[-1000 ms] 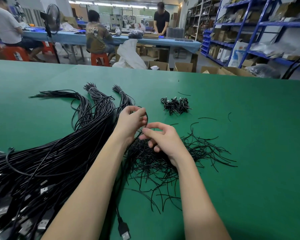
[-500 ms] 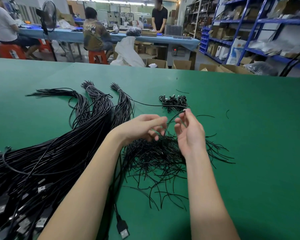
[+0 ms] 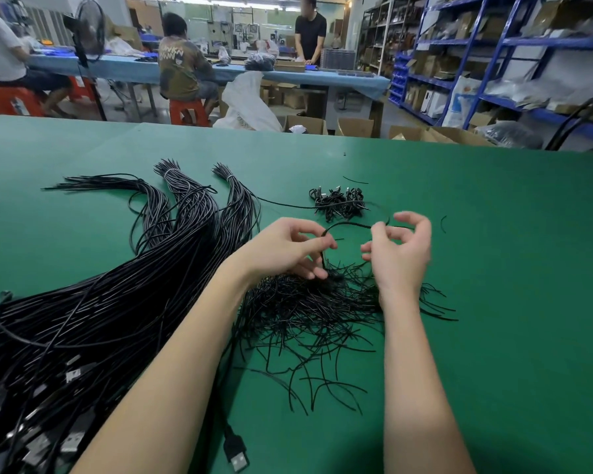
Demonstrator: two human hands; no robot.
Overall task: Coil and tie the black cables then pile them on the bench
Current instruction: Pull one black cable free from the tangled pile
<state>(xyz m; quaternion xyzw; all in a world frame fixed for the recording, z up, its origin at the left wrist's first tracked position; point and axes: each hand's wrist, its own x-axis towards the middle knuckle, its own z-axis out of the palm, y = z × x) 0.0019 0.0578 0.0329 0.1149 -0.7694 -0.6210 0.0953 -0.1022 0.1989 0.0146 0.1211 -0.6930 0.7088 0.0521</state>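
A thick sheaf of long black cables (image 3: 93, 302) lies across the left of the green bench (image 3: 493, 268), its USB plugs near me. One black cable (image 3: 348, 226) arches between my hands. My left hand (image 3: 288, 249) pinches it between thumb and forefinger. My right hand (image 3: 399, 249) has its fingers curled round the cable's other side; that hand is blurred. Under both hands lies a heap of short black tie wires (image 3: 315, 309). A small pile of coiled, tied cables (image 3: 339, 200) sits just beyond my hands.
A loose USB plug (image 3: 235, 451) lies near the front edge between my arms. Beyond the bench's far edge are cardboard boxes (image 3: 353, 126), blue shelving (image 3: 493, 63) on the right, and people working at a blue table (image 3: 134, 66).
My hands have drawn apart and moved farther from me. The single cable now forms an arch between them. My right hand has turned and curled its fingers.
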